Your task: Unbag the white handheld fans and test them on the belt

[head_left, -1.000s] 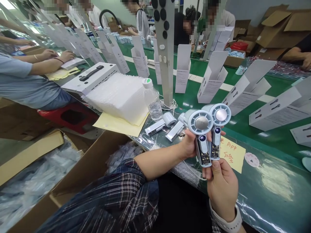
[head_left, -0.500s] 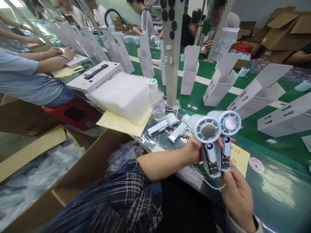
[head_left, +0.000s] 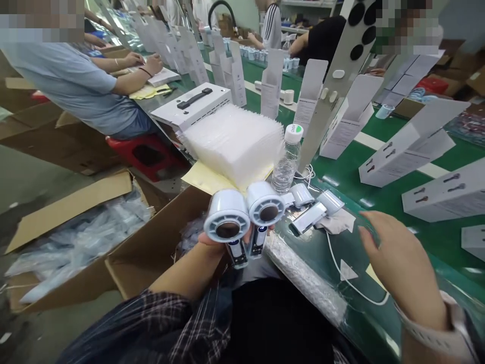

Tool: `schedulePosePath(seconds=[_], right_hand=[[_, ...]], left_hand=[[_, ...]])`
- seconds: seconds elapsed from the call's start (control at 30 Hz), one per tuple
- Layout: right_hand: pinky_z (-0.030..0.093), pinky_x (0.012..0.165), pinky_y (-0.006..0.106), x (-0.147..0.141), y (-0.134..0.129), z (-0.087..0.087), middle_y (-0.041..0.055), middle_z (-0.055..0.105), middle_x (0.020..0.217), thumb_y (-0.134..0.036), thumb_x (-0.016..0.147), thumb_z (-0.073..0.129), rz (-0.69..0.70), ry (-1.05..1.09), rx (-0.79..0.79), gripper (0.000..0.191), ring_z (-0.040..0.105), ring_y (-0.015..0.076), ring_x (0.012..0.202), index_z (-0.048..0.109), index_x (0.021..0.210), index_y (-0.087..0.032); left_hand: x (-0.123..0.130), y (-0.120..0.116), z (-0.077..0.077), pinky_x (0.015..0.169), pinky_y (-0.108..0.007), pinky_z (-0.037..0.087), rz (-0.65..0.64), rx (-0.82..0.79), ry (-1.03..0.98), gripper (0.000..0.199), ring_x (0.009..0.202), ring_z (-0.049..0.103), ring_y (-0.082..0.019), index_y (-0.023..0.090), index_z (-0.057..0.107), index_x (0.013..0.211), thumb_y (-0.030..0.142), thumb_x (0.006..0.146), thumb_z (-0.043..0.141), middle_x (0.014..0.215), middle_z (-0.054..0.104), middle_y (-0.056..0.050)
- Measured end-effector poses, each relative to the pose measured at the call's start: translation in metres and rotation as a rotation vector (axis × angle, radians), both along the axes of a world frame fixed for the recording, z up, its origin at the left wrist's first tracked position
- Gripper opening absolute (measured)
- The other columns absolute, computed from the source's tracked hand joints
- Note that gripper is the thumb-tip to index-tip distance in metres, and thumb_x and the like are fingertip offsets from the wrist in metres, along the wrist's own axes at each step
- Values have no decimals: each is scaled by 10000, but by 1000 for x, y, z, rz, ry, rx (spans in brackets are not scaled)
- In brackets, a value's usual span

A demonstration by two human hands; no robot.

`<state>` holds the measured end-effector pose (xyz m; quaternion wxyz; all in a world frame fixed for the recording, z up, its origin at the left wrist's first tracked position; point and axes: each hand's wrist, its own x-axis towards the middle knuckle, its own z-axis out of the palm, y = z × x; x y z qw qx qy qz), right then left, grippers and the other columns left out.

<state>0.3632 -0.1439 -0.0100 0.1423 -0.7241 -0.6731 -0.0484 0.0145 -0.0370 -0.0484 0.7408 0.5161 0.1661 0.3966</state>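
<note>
My left hand (head_left: 209, 241) grips two light-blue handheld fans side by side, their round heads tilted toward me. The left fan (head_left: 226, 212) partly covers my fingers. Beside it is the right fan (head_left: 265, 197), with a small lit display on its handle. My right hand (head_left: 401, 258) is held over the green worktable with thumb and fingers apart, holding nothing. Two more handheld fans lie on the table: one fan (head_left: 302, 194) by the bottle, the other fan (head_left: 309, 218) next to a crumpled pale cloth (head_left: 339, 222). A white cable (head_left: 335, 258) curves across the tabletop below my right hand.
A water bottle (head_left: 287, 162) stands beside a stack of white foam sheets (head_left: 235, 141). An open carton (head_left: 151, 253) of clear plastic bags is at my left. Upright white boxes (head_left: 401, 146) line the green belt past a metal post (head_left: 329, 96). A co-worker (head_left: 76, 76) sits at left.
The two fans have moved left, now in my left hand only. My right hand has let go of them and opened to the right. The view has turned left.
</note>
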Motion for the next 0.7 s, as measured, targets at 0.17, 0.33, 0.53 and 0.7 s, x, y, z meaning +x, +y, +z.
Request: schedulePosePath(seconds=[0.17, 0.33, 0.53, 0.7], right_hand=[[545, 698, 407, -9, 55, -11, 130, 765, 878, -376, 887, 521, 72, 186, -332, 285, 707, 284, 778, 724, 791, -200], [530, 774, 517, -9, 25, 26, 165, 764, 1022, -446, 982, 473, 65, -2, 175, 381, 689, 373, 929, 746, 865, -207], [559, 894, 468, -53, -16, 79, 64, 701, 1317, -395, 1019, 602, 181, 303, 247, 187, 678, 323, 1184, 764, 977, -311], [633, 910, 373, -37, -14, 66, 81, 688, 1442, -427, 969, 668, 365, 938, -314, 449, 692, 287, 1277, 615, 1405, -330]], left_hand=[[-1, -38, -20, 795, -366, 583, -54, -175, -155, 801, 896, 726, -266, 169, 669, 754, 969, 713, 636, 891, 747, -116], [32, -40, -21, 741, -320, 572, -268, -451, -126, 902, 848, 716, -236, 136, 620, 744, 1022, 580, 656, 970, 757, -165], [87, -48, -23, 727, -322, 612, -615, -640, -26, 918, 797, 706, -208, 129, 640, 720, 1021, 512, 700, 888, 748, -125], [112, -74, -22, 905, -464, 632, -992, -623, -8, 884, 965, 734, -292, 140, 675, 760, 1012, 619, 643, 854, 734, -109]])
